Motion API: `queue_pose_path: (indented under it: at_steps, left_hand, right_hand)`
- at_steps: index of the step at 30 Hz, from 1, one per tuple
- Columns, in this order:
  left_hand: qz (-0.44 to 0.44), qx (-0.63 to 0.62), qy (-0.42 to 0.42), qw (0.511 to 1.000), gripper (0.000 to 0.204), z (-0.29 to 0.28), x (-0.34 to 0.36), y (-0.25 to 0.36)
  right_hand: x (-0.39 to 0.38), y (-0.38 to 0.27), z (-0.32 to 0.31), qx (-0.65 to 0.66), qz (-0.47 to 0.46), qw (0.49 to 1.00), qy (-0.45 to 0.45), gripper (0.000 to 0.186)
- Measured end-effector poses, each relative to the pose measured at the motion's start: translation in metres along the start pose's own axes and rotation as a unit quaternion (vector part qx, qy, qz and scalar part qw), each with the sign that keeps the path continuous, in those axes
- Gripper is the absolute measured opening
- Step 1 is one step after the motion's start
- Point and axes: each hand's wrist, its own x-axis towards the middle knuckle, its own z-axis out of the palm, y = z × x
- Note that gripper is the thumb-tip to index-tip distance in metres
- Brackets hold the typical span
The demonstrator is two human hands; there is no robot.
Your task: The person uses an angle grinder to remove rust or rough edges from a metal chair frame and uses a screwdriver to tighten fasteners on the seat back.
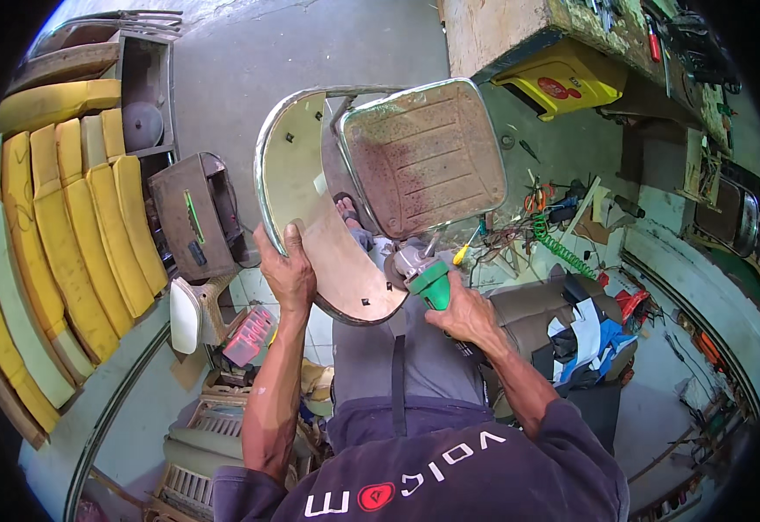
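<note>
My left hand [289, 268] is closed round the rim of a curved beige chair back panel [338, 248], thumb on its face. The panel has a shiny metal edge and several small black fittings. Joined to the same metal frame, a worn brown seat plate [425, 155] with pressed grooves stands beyond it. In my right hand [467, 311] is a green angle grinder [430, 280]. Its head and disc lie close to the panel's lower right edge; whether the disc touches it, I cannot tell.
Yellow foam pads [67, 235] lean in a row at the left. Beside them stands a brown box [193, 217] with a green tool on it. A wooden workbench [506, 35] and a yellow bin [563, 78] are at the far right. Cables and a green coiled hose [563, 244] lie nearby.
</note>
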Motion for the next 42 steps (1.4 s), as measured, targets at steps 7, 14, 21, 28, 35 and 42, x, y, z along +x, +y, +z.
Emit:
queue_pose_path:
  at_steps: [7,14,21,28,35,42]
  left_hand:
    - [-0.026,-0.017,-0.016,0.999,0.046,0.000,-0.001,0.001]
    - [-0.003,-0.018,-0.013,1.000,0.043,0.001,0.000,-0.002]
    - [0.008,-0.028,-0.006,1.000,0.043,0.002,0.000,-0.003]
    - [0.022,-0.012,0.005,1.000,0.041,0.000,0.002,0.002]
    - [0.020,-0.013,0.000,1.000,0.039,0.002,0.002,0.001]
    - [0.017,-0.019,-0.002,1.000,0.039,0.002,0.002,0.000]
  right_hand:
    - [0.000,0.000,0.003,-0.013,-0.003,1.000,0.002,0.076]
    - [0.002,0.000,0.002,-0.008,0.002,1.000,-0.003,0.080]
    - [0.001,-0.004,-0.001,-0.007,-0.005,1.000,-0.004,0.076]
    - [-0.024,-0.027,-0.009,0.020,-0.032,0.999,-0.027,0.075]
    - [-0.026,-0.032,-0.004,0.024,-0.020,0.998,-0.059,0.079]
    - [-0.027,-0.028,-0.002,0.029,-0.010,0.997,-0.073,0.080]
